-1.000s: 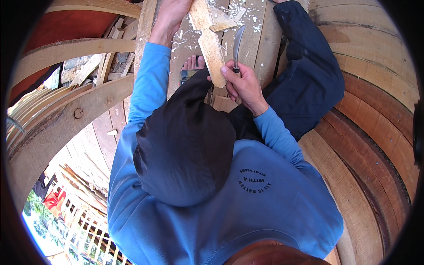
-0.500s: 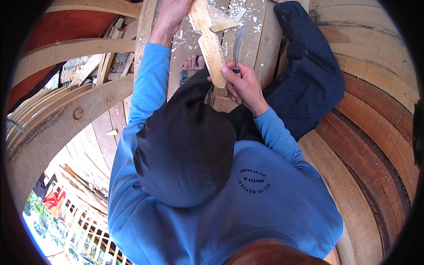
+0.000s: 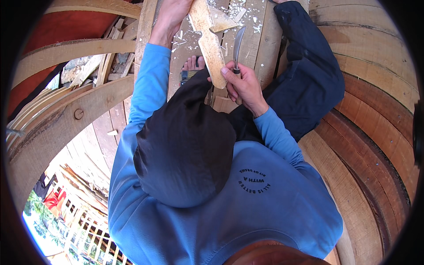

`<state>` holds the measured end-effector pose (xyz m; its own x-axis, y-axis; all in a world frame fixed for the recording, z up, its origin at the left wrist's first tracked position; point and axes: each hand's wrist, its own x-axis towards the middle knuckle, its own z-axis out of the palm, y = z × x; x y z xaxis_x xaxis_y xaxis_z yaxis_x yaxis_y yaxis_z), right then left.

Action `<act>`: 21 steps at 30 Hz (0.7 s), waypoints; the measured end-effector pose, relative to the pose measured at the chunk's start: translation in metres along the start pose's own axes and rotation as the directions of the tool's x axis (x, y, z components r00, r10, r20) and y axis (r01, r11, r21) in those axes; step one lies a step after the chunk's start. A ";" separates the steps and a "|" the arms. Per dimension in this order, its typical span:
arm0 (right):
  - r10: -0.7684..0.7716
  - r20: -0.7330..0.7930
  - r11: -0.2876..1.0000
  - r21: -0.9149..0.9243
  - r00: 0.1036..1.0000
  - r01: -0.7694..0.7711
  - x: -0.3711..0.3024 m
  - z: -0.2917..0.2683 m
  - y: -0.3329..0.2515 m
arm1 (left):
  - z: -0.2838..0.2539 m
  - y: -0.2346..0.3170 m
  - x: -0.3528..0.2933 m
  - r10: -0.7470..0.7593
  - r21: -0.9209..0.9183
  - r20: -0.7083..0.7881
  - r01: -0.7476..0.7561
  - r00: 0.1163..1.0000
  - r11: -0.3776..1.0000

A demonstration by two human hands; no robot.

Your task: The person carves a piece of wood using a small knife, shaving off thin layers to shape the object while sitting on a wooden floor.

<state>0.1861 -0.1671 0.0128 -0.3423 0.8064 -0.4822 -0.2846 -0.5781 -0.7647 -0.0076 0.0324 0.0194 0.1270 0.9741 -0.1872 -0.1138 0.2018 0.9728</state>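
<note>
A pale, flat wooden piece (image 3: 210, 53) with a notch in each long side and a rounded near end slants between my two hands. At the top edge of the view, my left hand (image 3: 173, 15) grips its far end, its fingers partly out of view. My right hand (image 3: 246, 87) is closed round the handle of a curved knife (image 3: 238, 46), the blade pointing up and away. The same hand's thumb and fingers pinch the near end of the wood. The blade stands to the right of the wood, apart from it.
Wood shavings (image 3: 252, 17) and a flat wooden offcut (image 3: 224, 23) lie on the planks beyond my hands. My bent right leg (image 3: 304, 84) is at the right, my sandalled foot (image 3: 192, 64) below the wood. Curved timber ribs (image 3: 70, 112) and stacked planks (image 3: 375, 110) flank me.
</note>
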 end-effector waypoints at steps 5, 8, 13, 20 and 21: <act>0.007 0.004 1.000 -0.013 1.000 -0.007 0.000 -0.001 0.002 | 0.000 0.001 -0.001 -0.005 -0.006 0.002 0.005 1.000 1.000; -0.004 0.003 1.000 -0.006 1.000 0.004 0.000 0.000 0.001 | -0.003 -0.001 -0.001 0.001 0.022 -0.002 -0.001 1.000 1.000; -0.010 0.007 1.000 -0.004 1.000 0.010 0.000 0.001 -0.002 | -0.001 -0.001 -0.002 0.019 0.013 -0.004 -0.019 1.000 1.000; 0.009 -0.014 1.000 -0.014 1.000 -0.010 0.000 0.002 -0.001 | -0.005 -0.003 0.000 0.007 0.053 -0.002 -0.007 1.000 0.999; 0.023 -0.014 0.999 -0.034 1.000 -0.023 0.000 0.001 0.001 | -0.005 -0.003 0.000 0.008 0.050 -0.003 -0.008 1.000 0.999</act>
<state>0.1849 -0.1679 0.0121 -0.3358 0.7946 -0.5058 -0.2462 -0.5923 -0.7672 -0.0119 0.0328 0.0161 0.1227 0.9761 -0.1795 -0.0655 0.1884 0.9799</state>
